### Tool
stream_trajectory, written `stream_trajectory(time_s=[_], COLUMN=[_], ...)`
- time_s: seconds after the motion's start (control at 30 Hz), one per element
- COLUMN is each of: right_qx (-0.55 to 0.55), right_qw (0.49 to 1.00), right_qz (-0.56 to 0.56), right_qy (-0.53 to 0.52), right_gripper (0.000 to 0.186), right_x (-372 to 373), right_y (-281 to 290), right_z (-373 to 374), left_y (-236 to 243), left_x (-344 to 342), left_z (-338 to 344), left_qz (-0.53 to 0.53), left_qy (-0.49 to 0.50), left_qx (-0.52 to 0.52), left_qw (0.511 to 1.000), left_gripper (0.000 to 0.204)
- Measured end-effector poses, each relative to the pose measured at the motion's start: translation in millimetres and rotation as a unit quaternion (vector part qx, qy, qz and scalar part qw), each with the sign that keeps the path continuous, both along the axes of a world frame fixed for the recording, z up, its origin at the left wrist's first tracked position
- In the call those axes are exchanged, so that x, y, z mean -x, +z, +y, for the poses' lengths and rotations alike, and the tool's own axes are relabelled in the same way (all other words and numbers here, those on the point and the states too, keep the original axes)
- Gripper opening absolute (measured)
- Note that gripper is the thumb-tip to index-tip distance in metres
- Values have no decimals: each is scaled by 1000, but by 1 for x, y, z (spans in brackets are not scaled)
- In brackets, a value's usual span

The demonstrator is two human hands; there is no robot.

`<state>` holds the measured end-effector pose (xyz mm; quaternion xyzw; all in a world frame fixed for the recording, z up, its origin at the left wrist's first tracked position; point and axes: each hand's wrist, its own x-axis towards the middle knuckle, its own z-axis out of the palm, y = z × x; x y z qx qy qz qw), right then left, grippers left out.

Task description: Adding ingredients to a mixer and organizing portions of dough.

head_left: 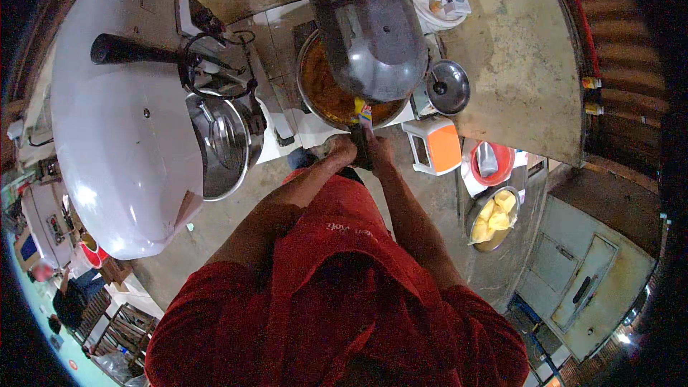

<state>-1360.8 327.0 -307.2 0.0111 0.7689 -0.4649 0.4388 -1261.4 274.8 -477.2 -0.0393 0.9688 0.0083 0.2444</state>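
My left hand (341, 147) and my right hand (380, 150) are closed around a dark, narrow object (364, 145) at the near edge of a large steel bowl (308, 82). A small yellow packet (360, 109) shows at the object's far end; how the two connect is unclear. Orange-brown contents (328, 89) lie in the bowl, partly hidden under a big grey mixer head (369, 29). My forearms come up from the red sleeves at the bottom.
A white mixer (122, 136) with its steel bowl (244, 172) fills the left. At right stand a small pan (451, 100), an orange-topped stool (442, 145), a red bowl (502, 154) and yellow blocks (494, 218). Beyond are white containers (448, 0) and a co-worker (72, 301), far lower left.
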Motion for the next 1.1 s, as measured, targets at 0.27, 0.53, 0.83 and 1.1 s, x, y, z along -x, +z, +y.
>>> stream_trajectory(time_s=[0.27,0.53,0.83,1.1], right_qx=[-228,61,280,203], right_qw=[808,983,896,933], right_qz=[340,-174,-344,-291], right_qy=[424,25,2,-65], right_gripper=[46,32,26,29], right_x=[43,-10,-1,-6], right_y=[-87,-30,-65,-30], right_z=[26,-20,5,-12], left_y=[-35,64,159,129], left_x=[-20,-59,-27,-51], left_z=[18,-35,-28,-16], left_qz=[-3,-187,-134,-178], left_qy=[-168,-503,-502,-524], left_qx=[946,703,804,812], left_qw=[278,-466,-288,-184], left_gripper=[32,28,30,33])
